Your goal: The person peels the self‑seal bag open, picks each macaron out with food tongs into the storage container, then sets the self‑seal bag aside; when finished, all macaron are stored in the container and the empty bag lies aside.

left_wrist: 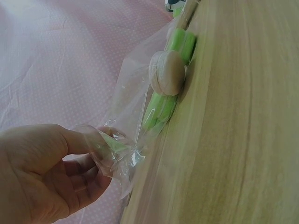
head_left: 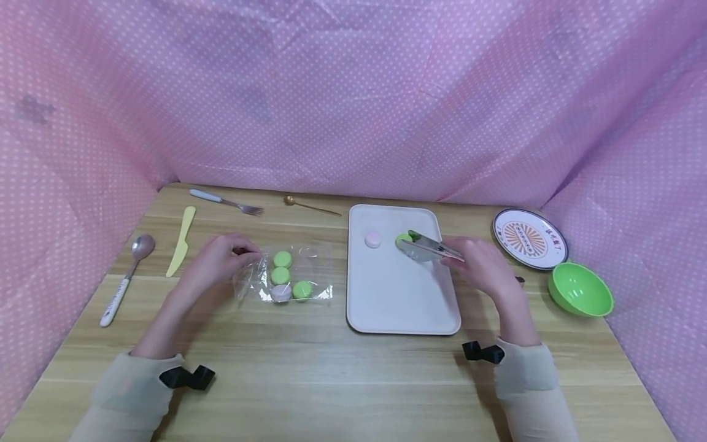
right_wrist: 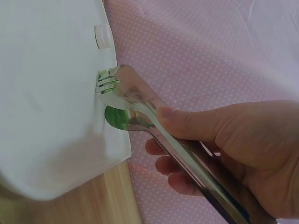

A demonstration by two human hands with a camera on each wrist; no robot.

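Note:
My left hand (head_left: 221,261) pinches the edge of a clear plastic bag (head_left: 315,258) between thumb and fingers. Inside the bag lie several macarons, green ones (head_left: 280,275) and a pale pink one (head_left: 280,293); the left wrist view shows the pink macaron (left_wrist: 167,73) between green ones. Metal serving tongs (right_wrist: 187,158) are in my right hand (head_left: 486,264), thumb on one arm and fingers under the other. Their fork-like tips are at a green macaron (head_left: 402,238) on the white tray (head_left: 400,301), partly hiding it. A pale pink macaron (head_left: 373,239) sits left of it.
Left of the bag lie a spoon (head_left: 118,298), a yellow spreader (head_left: 181,242) and a fork (head_left: 226,202). A small gold spoon (head_left: 315,209) is behind. To the right stand a patterned plate (head_left: 530,239) and a green bowl (head_left: 580,290). Pink dotted cloth (head_left: 353,123) surrounds the table.

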